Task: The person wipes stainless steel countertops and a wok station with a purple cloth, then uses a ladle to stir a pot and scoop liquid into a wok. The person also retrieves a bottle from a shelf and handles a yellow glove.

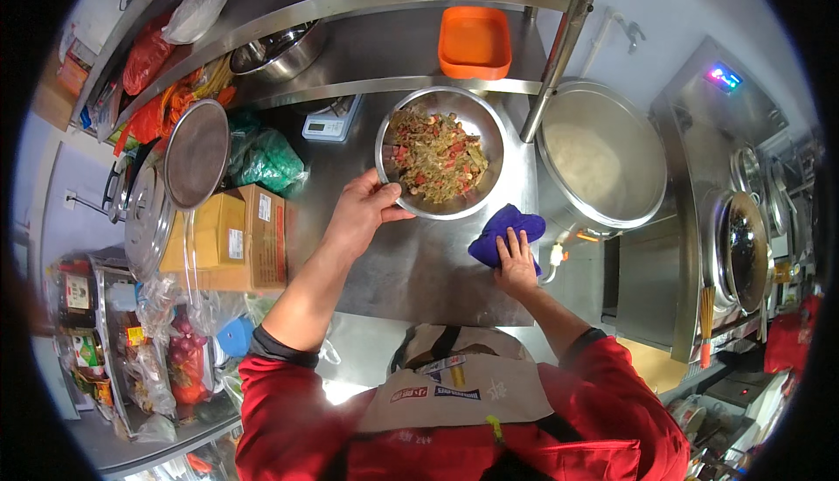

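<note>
A round steel mixing bowl (495, 117) stands on the steel worktable (411, 280), tilted slightly toward me. In it lies a mix of chopped, brownish-green and red food (441, 156), with nut-like pieces among it. My left hand (367, 206) grips the bowl's near left rim, thumb on the edge and fingers partly hidden beneath. To the right, a folded purple cloth (498, 228) lies near the table's right edge. On that cloth rests my right hand (517, 267), palm down with fingers spread flat.
A white kitchen scale (330, 123) sits behind the bowl to the left. Overhead shelves carry an orange tray (474, 40) and a steel basin (284, 48). A large steel pot (603, 153) stands right of the table. At left are cardboard boxes (266, 249), a strainer (197, 153) and green bags (271, 162).
</note>
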